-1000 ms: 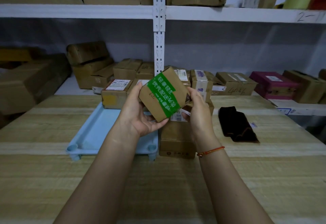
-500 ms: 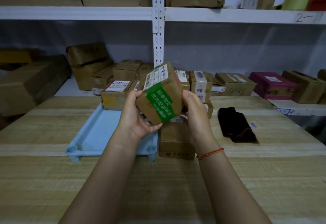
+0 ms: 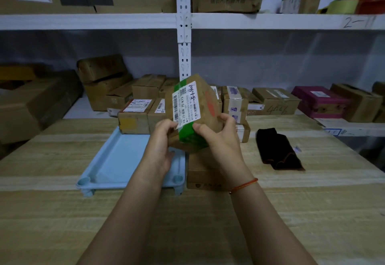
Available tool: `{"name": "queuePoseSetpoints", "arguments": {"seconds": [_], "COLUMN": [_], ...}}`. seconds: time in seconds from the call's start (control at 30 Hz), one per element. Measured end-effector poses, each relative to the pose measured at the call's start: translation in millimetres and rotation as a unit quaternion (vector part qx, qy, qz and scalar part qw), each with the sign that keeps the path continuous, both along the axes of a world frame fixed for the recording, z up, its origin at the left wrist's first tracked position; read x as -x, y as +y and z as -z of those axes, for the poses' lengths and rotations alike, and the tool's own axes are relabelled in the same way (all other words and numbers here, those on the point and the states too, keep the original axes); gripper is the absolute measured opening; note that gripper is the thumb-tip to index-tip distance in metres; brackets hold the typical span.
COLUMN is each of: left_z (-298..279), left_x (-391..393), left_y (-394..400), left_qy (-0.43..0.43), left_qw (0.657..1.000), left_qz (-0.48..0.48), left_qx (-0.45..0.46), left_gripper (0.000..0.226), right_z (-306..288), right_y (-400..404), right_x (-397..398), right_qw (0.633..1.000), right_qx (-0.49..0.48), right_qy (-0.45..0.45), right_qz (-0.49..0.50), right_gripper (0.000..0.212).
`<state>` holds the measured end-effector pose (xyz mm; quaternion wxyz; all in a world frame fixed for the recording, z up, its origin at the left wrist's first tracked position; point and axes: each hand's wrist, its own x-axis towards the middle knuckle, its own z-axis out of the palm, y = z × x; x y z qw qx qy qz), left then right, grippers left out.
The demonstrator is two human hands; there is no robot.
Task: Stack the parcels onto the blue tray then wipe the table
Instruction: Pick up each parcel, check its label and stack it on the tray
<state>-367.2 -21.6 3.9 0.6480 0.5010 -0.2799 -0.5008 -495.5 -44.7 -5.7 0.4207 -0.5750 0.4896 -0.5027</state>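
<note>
A brown cardboard parcel with green tape (image 3: 192, 106) is held in the air above the right edge of the blue tray (image 3: 116, 160). Its white shipping label faces me. My left hand (image 3: 161, 146) grips its lower left side and my right hand (image 3: 218, 137) grips its lower right. Two labelled parcels (image 3: 135, 114) stand at the far end of the tray. Another brown parcel (image 3: 205, 173) lies on the wooden table just right of the tray, partly hidden by my right arm. A dark cloth (image 3: 277, 150) lies folded on the table to the right.
More parcels (image 3: 235, 104) stand behind the held one at the table's far edge. White shelving (image 3: 183, 35) behind the table carries many cardboard boxes and a magenta box (image 3: 318, 100). The wooden table (image 3: 208, 223) stretches toward me.
Both hands have rotated the parcel: the green-taped face turned downward and toward me, and the white shipping label now faces up front. The parcel stays above the tray's right edge.
</note>
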Motion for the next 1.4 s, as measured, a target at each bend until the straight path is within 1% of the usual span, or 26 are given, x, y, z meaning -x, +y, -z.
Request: {"name": "queuePoseSetpoints", "arguments": {"seconds": [0.07,0.2,0.3,0.33,0.5,0.6,0.67,0.73,0.87,0.97,1.1,1.2,1.27,1.4], "left_z": [-3.7,-12.1,-15.1,-15.9,-18.0,-15.8,-14.8,-15.1,-14.5,-13.9,-12.6,-11.6,-11.2,-8.1], "left_x": [2.1,8.6,10.8,10.6,13.5,10.4,7.6,6.6,4.7,4.2,3.1,0.4,-0.7,-3.7], "left_y": [0.4,3.6,4.0,3.8,5.8,6.4,6.6,7.2,7.0,7.7,8.8,8.2,9.0,9.5], "left_qy": [-0.033,-0.100,-0.136,-0.143,-0.153,-0.145,-0.138,-0.132,-0.138,-0.149,-0.160,-0.173,-0.185,-0.218], "left_qw": [0.999,0.995,0.989,0.987,0.986,0.987,0.988,0.989,0.987,0.985,0.983,0.981,0.979,0.970], "left_qz": [-0.014,-0.027,-0.042,-0.043,-0.030,-0.037,-0.039,-0.040,-0.041,-0.039,-0.042,-0.052,-0.060,-0.073], "left_qx": [0.006,0.016,0.044,0.052,0.063,0.065,0.058,0.057,0.066,0.077,0.078,0.066,0.065,0.082], "left_gripper": [0.041,0.062,0.073,0.073,0.059,0.048,0.045,0.044,0.042,0.043,0.036,0.032,0.032,0.036], "right_z": [-0.5,0.6,3.1,4.6,9.7,7.9,6.0,6.0,8.0,3.7,2.9,7.2,7.3,4.3], "right_y": [4.1,9.3,12.5,13.4,16.1,15.6,16.9,17.9,14.0,7.5,4.5,5.1,5.9,7.9], "right_x": [-2.4,-8.7,-11.3,-12.6,-19.7,-17.7,-15.1,-13.6,-10.8,-4.4,-3.0,-5.6,-5.4,-4.9], "right_qw": [0.998,0.986,0.976,0.973,0.961,0.960,0.964,0.972,0.986,0.990,0.993,0.993,0.993,0.993], "right_qx": [0.035,0.099,0.135,0.144,0.179,0.183,0.182,0.174,0.156,0.135,0.120,0.113,0.107,0.091], "right_qy": [0.059,0.126,0.159,0.168,0.198,0.203,0.192,0.159,0.057,0.028,0.013,-0.024,-0.037,-0.062], "right_qz": [0.018,0.035,0.057,0.061,0.076,0.058,0.038,0.018,0.012,0.010,-0.001,-0.005,-0.014,-0.030], "right_gripper": [0.103,0.099,0.102,0.104,0.118,0.125,0.124,0.115,0.076,0.057,0.044,0.032,0.025,0.019]}}
